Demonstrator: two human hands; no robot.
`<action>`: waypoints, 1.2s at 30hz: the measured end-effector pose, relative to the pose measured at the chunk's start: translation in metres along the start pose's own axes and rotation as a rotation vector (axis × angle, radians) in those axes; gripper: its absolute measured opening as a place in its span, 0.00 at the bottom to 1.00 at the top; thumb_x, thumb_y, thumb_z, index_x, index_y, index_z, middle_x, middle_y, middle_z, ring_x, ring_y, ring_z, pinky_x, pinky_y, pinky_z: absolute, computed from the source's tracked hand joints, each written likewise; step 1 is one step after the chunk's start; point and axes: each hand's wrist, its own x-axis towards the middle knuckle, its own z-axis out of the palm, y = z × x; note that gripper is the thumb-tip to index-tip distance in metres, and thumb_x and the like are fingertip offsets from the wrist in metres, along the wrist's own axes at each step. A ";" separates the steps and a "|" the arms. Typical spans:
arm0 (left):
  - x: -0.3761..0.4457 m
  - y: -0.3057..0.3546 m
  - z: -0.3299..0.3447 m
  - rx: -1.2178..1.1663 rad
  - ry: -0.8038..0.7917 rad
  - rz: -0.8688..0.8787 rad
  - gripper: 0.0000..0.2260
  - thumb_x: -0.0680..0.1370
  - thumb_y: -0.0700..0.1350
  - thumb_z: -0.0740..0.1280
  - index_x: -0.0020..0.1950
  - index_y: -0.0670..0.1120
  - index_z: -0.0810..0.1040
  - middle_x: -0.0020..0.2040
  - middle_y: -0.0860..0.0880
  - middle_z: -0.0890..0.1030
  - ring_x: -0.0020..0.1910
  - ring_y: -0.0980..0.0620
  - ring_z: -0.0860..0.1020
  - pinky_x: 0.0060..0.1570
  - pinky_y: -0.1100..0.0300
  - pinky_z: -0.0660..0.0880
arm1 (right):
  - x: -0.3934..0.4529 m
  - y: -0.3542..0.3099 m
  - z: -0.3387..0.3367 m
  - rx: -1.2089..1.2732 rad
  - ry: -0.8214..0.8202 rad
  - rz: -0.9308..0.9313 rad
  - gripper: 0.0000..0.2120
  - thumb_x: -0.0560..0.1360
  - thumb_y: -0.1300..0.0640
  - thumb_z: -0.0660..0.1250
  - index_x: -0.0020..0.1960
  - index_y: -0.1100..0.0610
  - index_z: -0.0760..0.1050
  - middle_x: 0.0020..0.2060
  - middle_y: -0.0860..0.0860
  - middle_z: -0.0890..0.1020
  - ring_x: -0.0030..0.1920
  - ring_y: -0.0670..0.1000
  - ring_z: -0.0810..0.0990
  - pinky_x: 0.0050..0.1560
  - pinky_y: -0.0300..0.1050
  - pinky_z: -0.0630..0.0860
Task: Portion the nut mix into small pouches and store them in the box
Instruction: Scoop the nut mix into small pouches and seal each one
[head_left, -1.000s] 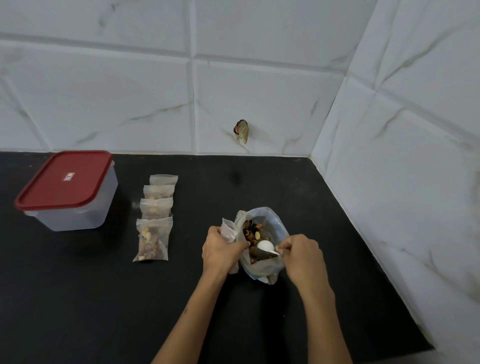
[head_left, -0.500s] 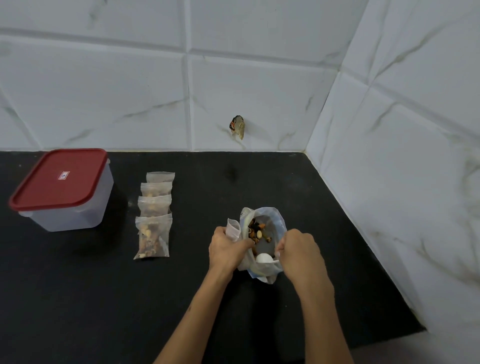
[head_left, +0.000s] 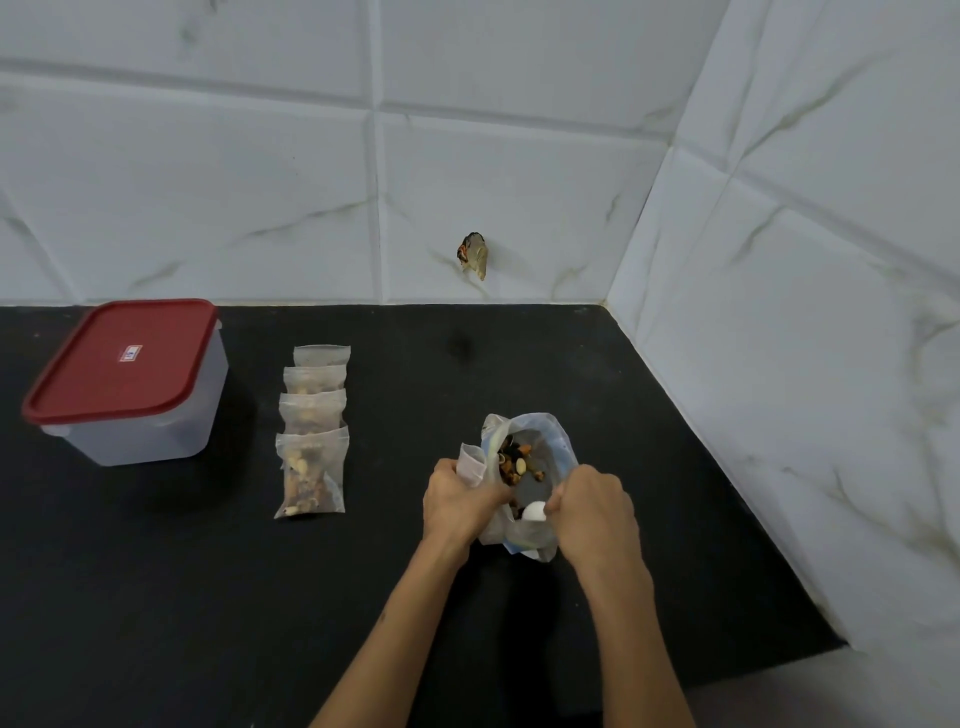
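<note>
Lidded box (head_left: 124, 384) and filled pouches (head_left: 311, 431) lie left; my left hand (head_left: 460, 499) grips the nut bag (head_left: 540, 452), my right hand (head_left: 592, 512) pinching a white spoon (head_left: 534, 512).

Both hands (head_left: 460, 499) at nut-mix bag (head_left: 558, 452), four pouches (head_left: 311, 467) beside.

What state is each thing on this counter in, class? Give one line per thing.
box: red lid on.
filled pouches: four in an overlapping row, lying flat.
nut mix bag: open.
empty pouch: held by left hand.
white spoon: in bag, gripped by right hand.
</note>
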 end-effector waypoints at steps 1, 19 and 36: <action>0.000 -0.001 -0.001 -0.006 -0.004 -0.003 0.17 0.67 0.38 0.74 0.51 0.46 0.70 0.49 0.46 0.78 0.48 0.48 0.80 0.48 0.50 0.80 | 0.000 -0.002 0.000 -0.006 -0.032 0.014 0.10 0.77 0.58 0.65 0.58 0.57 0.76 0.51 0.53 0.77 0.48 0.50 0.77 0.44 0.42 0.75; 0.010 0.000 -0.007 -0.062 0.017 -0.002 0.23 0.66 0.52 0.78 0.52 0.45 0.74 0.49 0.46 0.80 0.48 0.49 0.80 0.45 0.53 0.79 | 0.014 0.014 0.008 0.351 0.134 -0.024 0.08 0.75 0.61 0.67 0.53 0.55 0.81 0.50 0.50 0.81 0.48 0.47 0.79 0.47 0.39 0.77; 0.081 0.036 0.013 0.079 0.098 -0.056 0.18 0.69 0.45 0.74 0.56 0.43 0.75 0.53 0.45 0.79 0.49 0.48 0.79 0.48 0.53 0.79 | 0.053 -0.010 0.044 0.344 0.235 -0.095 0.10 0.79 0.58 0.61 0.56 0.54 0.80 0.53 0.52 0.78 0.47 0.46 0.75 0.45 0.35 0.73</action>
